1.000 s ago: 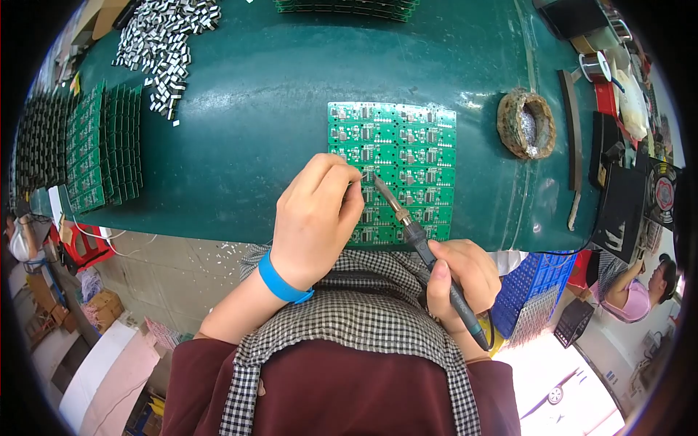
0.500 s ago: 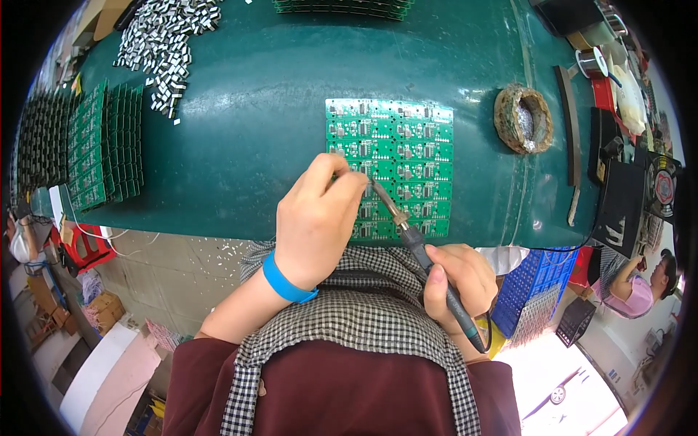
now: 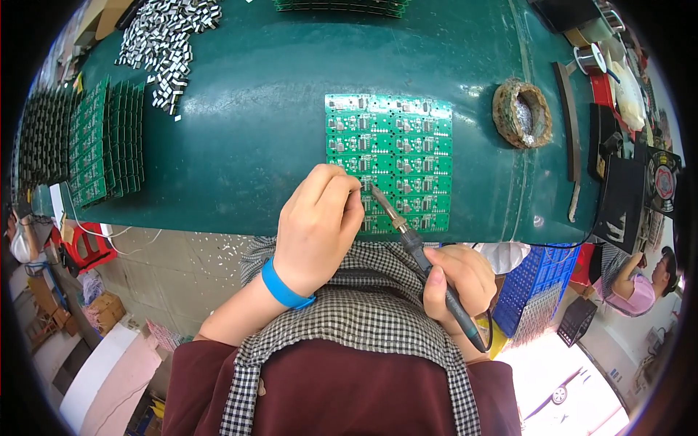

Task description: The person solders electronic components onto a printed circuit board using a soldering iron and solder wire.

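Observation:
A green circuit board panel, divided into repeating small boards, lies flat on the dark green table. In my right hand is a soldering iron, its tip reaching the middle of the panel; I cannot tell whether the tip touches the surface. My left hand, with a blue band on its wrist, rests over the panel's left edge. Its thumb and fingertips are pinched close beside the iron's tip. Whatever sits between them is too small or hidden.
A heap of small white-and-dark parts lies at the far left. Stacked circuit boards stand on the left, and more boards at the far edge. On the right are a round brown bowl, a dark bar and a solder spool.
My left hand's fingertips have shifted slightly down the panel, toward me. The iron's tip has moved a little the same way. Its grip in my right hand looks the same.

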`<act>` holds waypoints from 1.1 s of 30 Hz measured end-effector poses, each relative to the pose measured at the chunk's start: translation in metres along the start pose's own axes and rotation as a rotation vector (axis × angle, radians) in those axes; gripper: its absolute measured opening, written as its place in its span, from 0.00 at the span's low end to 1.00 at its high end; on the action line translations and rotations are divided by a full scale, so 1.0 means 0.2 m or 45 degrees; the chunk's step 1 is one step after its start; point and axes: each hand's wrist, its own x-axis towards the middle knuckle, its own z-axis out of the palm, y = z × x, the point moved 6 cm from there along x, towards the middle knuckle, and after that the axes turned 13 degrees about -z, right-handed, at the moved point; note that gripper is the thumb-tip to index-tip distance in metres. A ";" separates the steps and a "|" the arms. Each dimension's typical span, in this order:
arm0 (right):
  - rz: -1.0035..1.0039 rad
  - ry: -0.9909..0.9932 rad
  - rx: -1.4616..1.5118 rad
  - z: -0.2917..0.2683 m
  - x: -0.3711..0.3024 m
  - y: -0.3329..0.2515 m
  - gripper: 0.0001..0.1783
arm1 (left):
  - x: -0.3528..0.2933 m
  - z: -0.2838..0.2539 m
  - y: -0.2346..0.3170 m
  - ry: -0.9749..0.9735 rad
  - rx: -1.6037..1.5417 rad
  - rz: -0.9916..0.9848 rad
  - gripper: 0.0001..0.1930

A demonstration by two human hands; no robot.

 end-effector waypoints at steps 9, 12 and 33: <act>-0.005 -0.002 0.033 0.00 -0.02 -0.03 0.09 | -0.01 0.00 0.01 -0.062 0.011 0.036 0.07; 0.006 0.003 0.042 0.00 -0.03 -0.03 0.09 | -0.03 0.00 0.02 -0.096 0.169 0.004 0.08; -0.022 0.026 0.039 -0.02 -0.08 -0.07 0.08 | -0.10 -0.01 0.02 -0.031 0.020 0.005 0.07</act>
